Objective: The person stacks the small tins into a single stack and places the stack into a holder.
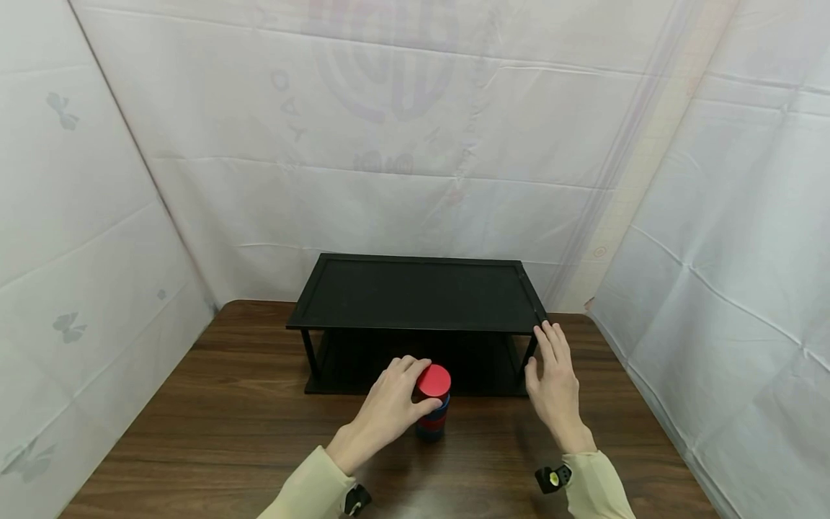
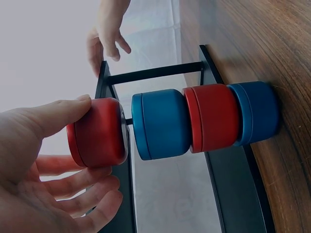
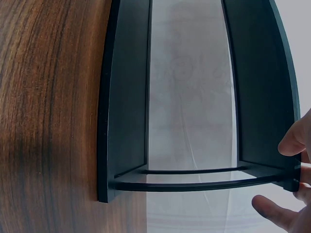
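Note:
My left hand [image 1: 390, 404] holds a small red tin [image 2: 99, 131] between thumb and fingers. A narrow gap shows between this tin and a stack of three more tins under it: a blue tin [image 2: 163, 124] on top, a red tin [image 2: 216, 116] in the middle and a darker blue tin [image 2: 257, 114] on the table. The stack stands upright in front of a black two-tier shelf [image 1: 421, 292]. With fingers extended, my right hand [image 1: 556, 382] is at the shelf's front right corner. Whether it touches the shelf I cannot tell.
A brown wood-grain table [image 1: 240, 404] carries the shelf near its back edge. Thin black posts [image 1: 310, 353] join the two tiers. White cloth walls [image 1: 415, 144] enclose the table behind and on both sides.

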### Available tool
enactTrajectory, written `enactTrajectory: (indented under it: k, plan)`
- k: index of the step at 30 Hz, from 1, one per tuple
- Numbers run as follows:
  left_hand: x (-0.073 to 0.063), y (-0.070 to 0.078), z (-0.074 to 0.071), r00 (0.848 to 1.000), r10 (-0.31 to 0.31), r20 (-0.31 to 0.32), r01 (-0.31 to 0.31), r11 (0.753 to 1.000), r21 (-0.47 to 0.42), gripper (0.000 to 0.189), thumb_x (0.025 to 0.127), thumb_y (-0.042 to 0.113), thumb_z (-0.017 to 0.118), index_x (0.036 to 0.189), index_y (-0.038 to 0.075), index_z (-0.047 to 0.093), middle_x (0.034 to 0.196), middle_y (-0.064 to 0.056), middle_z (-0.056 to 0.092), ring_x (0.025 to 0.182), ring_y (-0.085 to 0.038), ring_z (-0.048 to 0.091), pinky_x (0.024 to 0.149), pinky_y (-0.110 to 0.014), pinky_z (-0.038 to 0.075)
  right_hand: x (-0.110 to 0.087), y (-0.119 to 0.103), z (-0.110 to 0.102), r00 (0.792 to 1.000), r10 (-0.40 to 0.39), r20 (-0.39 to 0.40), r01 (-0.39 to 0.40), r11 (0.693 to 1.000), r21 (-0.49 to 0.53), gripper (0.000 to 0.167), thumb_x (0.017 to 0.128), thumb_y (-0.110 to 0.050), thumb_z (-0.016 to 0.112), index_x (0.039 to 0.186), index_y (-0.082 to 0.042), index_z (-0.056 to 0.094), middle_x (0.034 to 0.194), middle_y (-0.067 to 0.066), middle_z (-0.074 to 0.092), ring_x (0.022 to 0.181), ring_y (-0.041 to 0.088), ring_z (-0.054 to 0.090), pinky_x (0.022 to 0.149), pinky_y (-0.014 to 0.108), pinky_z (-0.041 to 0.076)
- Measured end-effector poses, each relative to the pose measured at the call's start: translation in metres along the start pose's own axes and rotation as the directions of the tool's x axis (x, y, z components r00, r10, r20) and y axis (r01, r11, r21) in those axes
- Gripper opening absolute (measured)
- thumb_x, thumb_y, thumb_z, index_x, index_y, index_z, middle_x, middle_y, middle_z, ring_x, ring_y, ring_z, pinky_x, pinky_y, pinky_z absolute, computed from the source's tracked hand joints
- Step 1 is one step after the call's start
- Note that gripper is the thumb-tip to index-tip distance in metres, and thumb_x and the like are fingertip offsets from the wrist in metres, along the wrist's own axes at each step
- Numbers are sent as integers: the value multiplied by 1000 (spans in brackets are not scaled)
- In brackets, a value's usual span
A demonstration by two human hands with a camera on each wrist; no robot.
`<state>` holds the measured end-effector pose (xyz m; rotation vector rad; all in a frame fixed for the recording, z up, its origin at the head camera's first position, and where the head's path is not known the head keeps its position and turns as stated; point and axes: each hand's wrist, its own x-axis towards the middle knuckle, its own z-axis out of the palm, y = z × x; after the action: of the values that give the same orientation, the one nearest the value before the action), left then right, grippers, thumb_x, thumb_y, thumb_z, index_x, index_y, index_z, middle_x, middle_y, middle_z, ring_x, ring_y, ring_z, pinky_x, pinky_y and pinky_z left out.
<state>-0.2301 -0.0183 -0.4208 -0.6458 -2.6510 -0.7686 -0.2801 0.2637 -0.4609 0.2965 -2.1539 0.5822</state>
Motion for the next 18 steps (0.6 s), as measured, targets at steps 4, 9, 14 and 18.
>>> enactTrajectory:
  k: [4,9,14,18]
  plan:
    - [0,0,1,1000,3,3,-3,1000,-2,59,79,37,78,126,6,60,113,-4,64,99,-16,56,83,-36,52,0,0,0,1000,3,0,-3,1000,0,60,81,11,64,138,0,49,145,19,46,137,37,39,47,25,33]
    - [0,0,3,1000,7,3,-7,1000,5,60,79,36,79,126,5,60,112,-4,64,98,-16,56,83,-36,51,0,0,0,1000,4,1,-4,1000,1,60,82,11,63,138,0,49,146,19,45,137,37,39,46,24,31]
    - [0,0,4,1000,2,11,-2,1000,4,60,79,36,79,127,6,60,113,-4,64,99,-16,56,84,-36,52,0,0,0,1000,4,4,-4,1000,-4,59,82,10,63,138,-1,49,146,18,45,137,36,39,47,25,33]
    - [0,0,5,1000,1,21,-1,1000,0,59,79,36,79,126,6,60,113,-4,64,98,-16,56,84,-37,52,0,1,-1,1000,6,4,-6,1000,-2,58,82,9,63,138,0,49,145,19,46,137,36,39,48,27,35]
